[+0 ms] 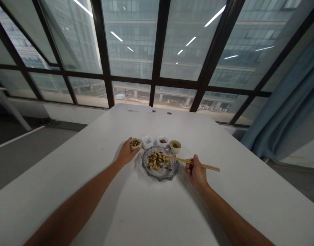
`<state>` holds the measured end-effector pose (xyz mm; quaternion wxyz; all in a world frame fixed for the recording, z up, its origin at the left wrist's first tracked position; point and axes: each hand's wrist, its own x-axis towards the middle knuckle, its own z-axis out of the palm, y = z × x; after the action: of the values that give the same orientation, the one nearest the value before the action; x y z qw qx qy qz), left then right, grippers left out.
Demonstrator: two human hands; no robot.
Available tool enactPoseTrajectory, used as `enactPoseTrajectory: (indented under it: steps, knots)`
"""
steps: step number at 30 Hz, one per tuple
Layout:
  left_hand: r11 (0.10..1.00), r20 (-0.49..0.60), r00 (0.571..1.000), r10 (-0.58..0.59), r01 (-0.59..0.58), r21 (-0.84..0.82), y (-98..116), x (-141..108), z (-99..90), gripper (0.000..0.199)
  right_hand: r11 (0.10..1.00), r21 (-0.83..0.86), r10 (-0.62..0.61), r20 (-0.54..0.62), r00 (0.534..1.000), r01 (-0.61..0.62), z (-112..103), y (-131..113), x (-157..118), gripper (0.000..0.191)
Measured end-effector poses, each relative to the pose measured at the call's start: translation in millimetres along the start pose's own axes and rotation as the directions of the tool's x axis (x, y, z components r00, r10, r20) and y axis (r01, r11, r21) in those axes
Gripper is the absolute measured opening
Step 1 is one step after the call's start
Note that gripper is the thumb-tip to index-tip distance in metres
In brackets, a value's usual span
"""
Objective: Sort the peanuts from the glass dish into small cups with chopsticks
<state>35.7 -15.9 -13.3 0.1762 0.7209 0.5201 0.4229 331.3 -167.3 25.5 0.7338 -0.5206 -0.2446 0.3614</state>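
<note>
My left hand [126, 151] is wrapped round a small beige cup [135, 149] that has brown and yellowish pieces in it. In my right hand [196, 171] is a pair of wooden chopsticks [181, 160], held near the middle. Their tips reach into a scalloped clear glass plate [173, 172], touching or just above a pile of peanuts [156, 164] mixed with darker bits. Whether the tips pinch a piece is too small to tell. The peanuts lie mostly on the plate's left side, with a few dark bits on its right.
Behind the plate stand a white square dish [147, 142], a second white dish [162, 141] with reddish-brown bits, and another beige cup [175, 147]. Papers [139, 108] lie at the far edge of the white table [157, 208], before tall windows. A blue curtain [282, 102] hangs at right.
</note>
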Motion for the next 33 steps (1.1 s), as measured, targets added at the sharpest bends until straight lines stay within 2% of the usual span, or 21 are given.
enactPoseTrajectory:
  steps: [2, 4, 6, 9, 11, 12, 14, 17, 20, 22, 25, 29, 31, 33]
  knots:
    - [0.998, -0.008, 1.000, -0.025, 0.026, 0.057, 3.3, -1.2, -1.4, 0.082, 0.989, -0.087, -0.119, -0.005, 0.993, 0.118, -1.5, -2.4, -4.6, 0.058]
    - [0.992, -0.014, 0.998, -0.058, 0.059, 0.114, 6.1, -1.9, -2.8, 0.086, 0.915, -0.242, -0.314, 0.079, 0.946, 0.324, -5.7, -4.4, -9.8, 0.058]
    - [0.986, -0.011, 0.997, -0.077, 0.078, 0.149, 7.7, -2.2, -3.8, 0.084, 0.758, -0.367, -0.471, 0.265, 0.842, 0.539, -11.9, -5.6, -13.6, 0.057]
    - [0.984, -0.011, 0.997, -0.078, 0.079, 0.159, 8.0, -2.2, -4.3, 0.077, 0.517, -0.408, -0.558, 0.506, 0.658, 0.752, -20.7, -6.1, -15.6, 0.054]
    - [0.987, -0.020, 0.997, -0.076, 0.078, 0.143, 7.6, -2.1, -4.1, 0.076, 0.432, -0.386, -0.577, 0.577, 0.579, 0.815, -23.5, -6.1, -15.9, 0.054]
    - [0.989, -0.024, 0.997, -0.073, 0.076, 0.129, 7.3, -2.2, -4.0, 0.075, 0.420, -0.378, -0.583, 0.584, 0.565, 0.825, -23.7, -6.0, -16.2, 0.054]
    - [0.993, -0.029, 0.998, -0.063, 0.065, 0.094, 6.9, -2.6, -4.0, 0.074, 0.456, -0.378, -0.580, 0.561, 0.591, 0.806, -21.6, -6.0, -17.7, 0.054]
    - [0.999, -0.038, 0.999, -0.011, 0.012, 0.040, 6.6, -3.6, -4.6, 0.074, 0.636, -0.366, -0.532, 0.430, 0.730, 0.679, -13.4, -6.3, -21.4, 0.054]
    - [0.997, -0.053, 0.996, 0.071, -0.070, 0.012, 6.4, -4.4, -5.8, 0.074, 0.845, -0.266, -0.412, 0.230, 0.881, 0.465, -4.0, -6.9, -22.0, 0.056]
    - [0.995, -0.055, 0.993, 0.104, -0.104, 0.007, 6.1, -4.6, -6.2, 0.073, 0.924, -0.189, -0.315, 0.120, 0.941, 0.333, -0.3, -6.6, -19.0, 0.059]
    - [0.994, -0.057, 0.992, 0.112, -0.113, -0.001, 5.5, -4.4, -6.1, 0.073, 0.976, -0.091, -0.192, 0.045, 0.980, 0.196, 0.3, -4.6, -11.5, 0.063]
    - [0.996, -0.051, 0.995, 0.090, -0.090, -0.008, 6.0, -4.5, -6.6, 0.074, 0.998, -0.024, -0.062, 0.034, 0.997, 0.063, -1.0, -3.4, -6.8, 0.065]
    - [0.997, -0.042, 0.996, 0.073, -0.073, -0.002, 7.5, -4.8, -7.7, 0.074, 0.993, -0.069, -0.097, 0.034, 0.995, 0.099, -1.0, -5.0, -9.3, 0.064]
    - [0.998, -0.035, 0.998, 0.058, -0.058, 0.004, 9.3, -5.2, -8.8, 0.073, 0.962, -0.169, -0.207, 0.059, 0.977, 0.214, -2.1, -7.4, -14.2, 0.063]
